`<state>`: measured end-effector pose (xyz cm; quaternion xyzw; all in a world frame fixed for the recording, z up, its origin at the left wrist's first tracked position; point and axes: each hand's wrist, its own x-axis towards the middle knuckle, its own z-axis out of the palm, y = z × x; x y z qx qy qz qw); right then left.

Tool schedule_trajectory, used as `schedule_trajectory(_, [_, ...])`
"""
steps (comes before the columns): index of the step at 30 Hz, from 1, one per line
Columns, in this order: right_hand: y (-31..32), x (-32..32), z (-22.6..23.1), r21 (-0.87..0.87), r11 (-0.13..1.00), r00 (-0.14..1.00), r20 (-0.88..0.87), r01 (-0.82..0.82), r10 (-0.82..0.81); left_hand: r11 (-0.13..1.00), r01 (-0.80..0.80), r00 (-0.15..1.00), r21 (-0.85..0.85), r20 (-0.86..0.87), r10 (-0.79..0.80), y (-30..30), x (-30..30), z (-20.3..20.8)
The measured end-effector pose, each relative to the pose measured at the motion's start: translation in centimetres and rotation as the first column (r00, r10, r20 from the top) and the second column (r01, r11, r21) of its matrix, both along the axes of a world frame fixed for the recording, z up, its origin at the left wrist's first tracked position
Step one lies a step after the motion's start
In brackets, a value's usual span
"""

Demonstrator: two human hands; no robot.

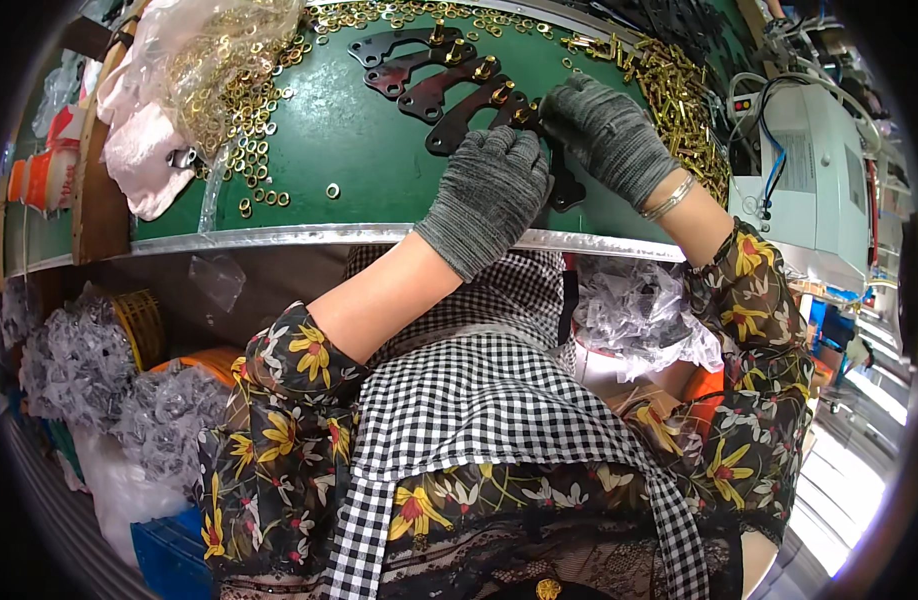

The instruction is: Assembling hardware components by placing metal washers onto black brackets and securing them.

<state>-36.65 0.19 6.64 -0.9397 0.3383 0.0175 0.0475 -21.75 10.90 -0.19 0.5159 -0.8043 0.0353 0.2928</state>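
Observation:
Both my hands wear grey knitted gloves and work close together over the green tabletop. My left hand point(489, 195) is closed, its fingers curled against a curved black metal plate point(567, 188) that shows in part between the hands. Just beyond it, to the right, my right hand point(611, 135) has its fingers pinched together above that plate; what they hold is hidden. Left of the hands lie several more black metal plates point(409, 75) in an overlapping, slanting row. Brass-coloured bolts point(484, 70) stand upright in their right ends.
Loose brass-coloured washers point(249, 155) spread on the left, beside a clear plastic bag point(234, 60). Brass-coloured pins point(679, 95) are heaped on the right. A pale machine box point(814, 170) with cables stands beyond them. The table's metal edge point(309, 235) runs in front of me.

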Motion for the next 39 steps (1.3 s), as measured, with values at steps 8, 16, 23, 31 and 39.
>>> schedule_trajectory(8, [-0.3,0.0,0.6,0.110,0.993,0.998,0.043,0.035,-0.040,1.000,-0.010,0.999,0.030,0.039,0.009,0.3,0.0,0.0])
schedule_trajectory(16, [-0.1,0.9,1.3,-0.087,0.987,0.970,-0.218,-0.134,0.112,0.996,0.000,1.000,0.091,0.009,0.000,0.2,-0.1,-0.2])
schedule_trajectory(23, [0.0,1.1,1.0,-0.110,0.992,0.978,-0.202,-0.067,0.044,0.997,-0.019,0.999,0.077,0.038,0.016,0.0,-0.1,0.1])
schedule_trajectory(31, [1.4,1.8,0.2,-0.074,0.993,0.967,-0.231,0.094,-0.108,0.993,-0.007,1.000,0.118,0.013,0.005,0.1,-0.2,0.1])
schedule_trajectory(39, [1.2,1.9,0.7,-0.142,0.988,0.935,-0.338,0.059,-0.104,0.994,-0.003,1.000,0.106,0.027,0.000,0.2,-0.1,0.2])
